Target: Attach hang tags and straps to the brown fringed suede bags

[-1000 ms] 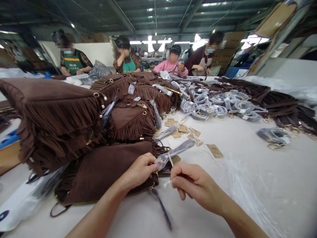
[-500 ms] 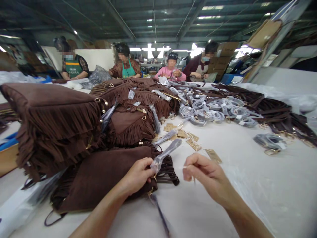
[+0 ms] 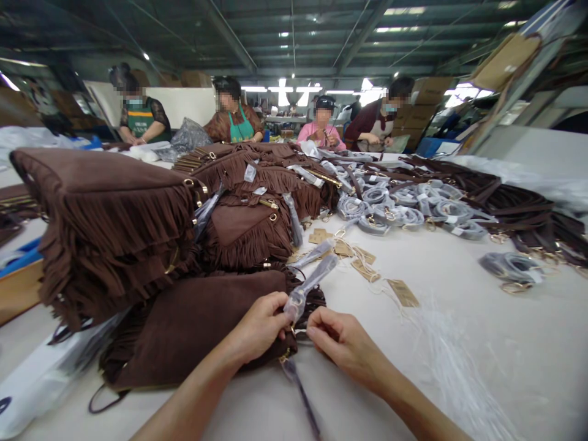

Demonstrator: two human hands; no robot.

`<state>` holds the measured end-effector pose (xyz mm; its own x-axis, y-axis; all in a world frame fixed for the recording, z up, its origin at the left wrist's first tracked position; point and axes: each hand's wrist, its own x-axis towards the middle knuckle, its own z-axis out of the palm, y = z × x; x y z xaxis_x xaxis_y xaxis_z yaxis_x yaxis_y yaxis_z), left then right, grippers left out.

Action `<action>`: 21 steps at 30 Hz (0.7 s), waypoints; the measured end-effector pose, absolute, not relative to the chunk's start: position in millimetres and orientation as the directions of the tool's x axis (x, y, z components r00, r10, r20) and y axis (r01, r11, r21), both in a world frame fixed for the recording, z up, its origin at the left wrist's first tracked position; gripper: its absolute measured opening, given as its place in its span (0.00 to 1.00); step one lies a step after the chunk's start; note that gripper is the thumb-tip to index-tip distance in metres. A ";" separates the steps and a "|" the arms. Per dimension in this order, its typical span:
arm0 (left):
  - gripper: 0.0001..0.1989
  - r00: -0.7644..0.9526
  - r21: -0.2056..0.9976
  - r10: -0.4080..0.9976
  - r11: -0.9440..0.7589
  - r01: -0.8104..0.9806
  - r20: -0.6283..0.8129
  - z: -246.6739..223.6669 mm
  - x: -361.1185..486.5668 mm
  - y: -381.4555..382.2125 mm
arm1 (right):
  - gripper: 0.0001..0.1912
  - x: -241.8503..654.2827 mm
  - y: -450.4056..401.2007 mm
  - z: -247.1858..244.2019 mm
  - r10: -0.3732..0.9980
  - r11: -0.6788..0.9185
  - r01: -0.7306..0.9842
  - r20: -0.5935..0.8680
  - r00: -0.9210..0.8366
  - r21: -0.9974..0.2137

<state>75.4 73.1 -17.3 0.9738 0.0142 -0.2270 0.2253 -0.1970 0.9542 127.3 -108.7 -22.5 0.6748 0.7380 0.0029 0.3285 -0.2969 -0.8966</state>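
A dark brown fringed handbag [image 3: 197, 318] lies flat on the white table. My left hand [image 3: 263, 324] is closed at the bag's right end, pinching a plastic-wrapped strap [image 3: 316, 277] by its metal ring. Just right of it, my right hand [image 3: 340, 340] is also closed in a pinch. A thin whitish strand shows at its fingertips beside the ring; where the strand leads is hidden. Below, another wrapped strap [image 3: 301, 392] hangs from a gold clasp on the bag and runs toward the table's near side.
Fringed bags [image 3: 114, 226] are stacked at left. Cardboard tags [image 3: 403, 293] lie beyond my hands, with clear plastic strands [image 3: 463, 373] at right. Coiled wrapped straps [image 3: 399, 214] and bare brown straps [image 3: 514, 202] are heaped farther back. Several people work across the table.
My right hand has moved left, from apart over the table to beside the ring and my left hand. My left hand keeps its pinch on the wrapped strap. The view has shifted slightly.
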 end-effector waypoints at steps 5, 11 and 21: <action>0.06 0.978 0.957 0.003 -0.205 0.207 -0.210 -19.7 75.5 73.9 | 0.10 125.9 -105.9 -24.5 0.748 -0.289 0.333 0.005 0.663 -0.898; 0.05 0.980 0.959 -0.005 -0.207 0.195 -0.201 -23.5 75.7 74.2 | 0.10 125.0 -101.7 -27.0 0.754 -0.274 0.349 0.024 0.656 -0.896; 0.06 0.988 0.922 -0.004 -0.361 0.140 -0.151 -19.7 72.3 79.7 | 0.10 121.3 -97.9 -27.9 0.742 -0.308 0.335 -0.005 0.670 -0.891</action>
<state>72.3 79.7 -19.7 0.9885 -0.0042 -0.1514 0.1397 -0.3612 0.9219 121.3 -97.9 -27.9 0.6703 0.7421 -0.0052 0.3345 -0.3083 -0.8905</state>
